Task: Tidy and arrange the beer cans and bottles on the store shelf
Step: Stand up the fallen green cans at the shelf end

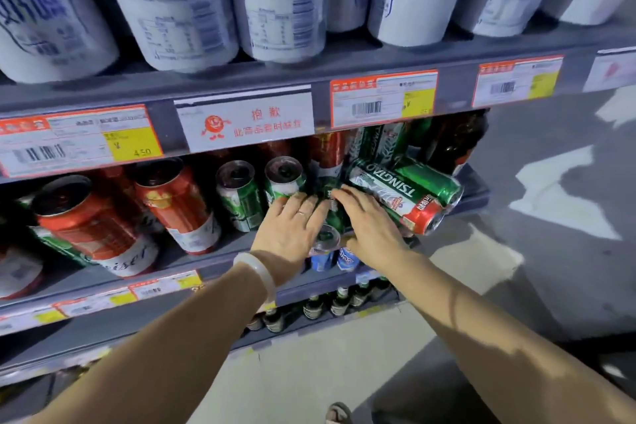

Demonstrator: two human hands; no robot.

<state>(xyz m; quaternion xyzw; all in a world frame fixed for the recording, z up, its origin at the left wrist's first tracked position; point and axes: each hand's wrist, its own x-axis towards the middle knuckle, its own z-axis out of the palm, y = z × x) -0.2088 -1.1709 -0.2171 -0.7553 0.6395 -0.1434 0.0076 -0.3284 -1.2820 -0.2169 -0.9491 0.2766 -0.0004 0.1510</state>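
Item: green can [330,213], lying on the middle shelf [220,251] between two hands, its top end toward the shelf's front edge; left hand [292,227] lay on its left flank with fingers [299,198] straight and spread, holding nothing; right hand [368,224] rested on its right flank, fingers likewise extended, not curled round it; whether either thumb reached under the can could not be told. Handling, as judged: thin metal, smooth and likely slippery, apt to roll on its side and to dent if squeezed; best taken round the middle of the body and stood up. Adjacent: lying pack of green cans [402,193], lettered "TSINGTAO", touching the right hand's far side; two upright green cans [241,196] just left of the hands; red cans [175,203] further left, one reading "...iser". Labels: price tag [79,141] showing "4.50"; white notice [244,122] in red Chinese characters; large blue-and-white cans [179,7] on the shelf above, lettering blurred.
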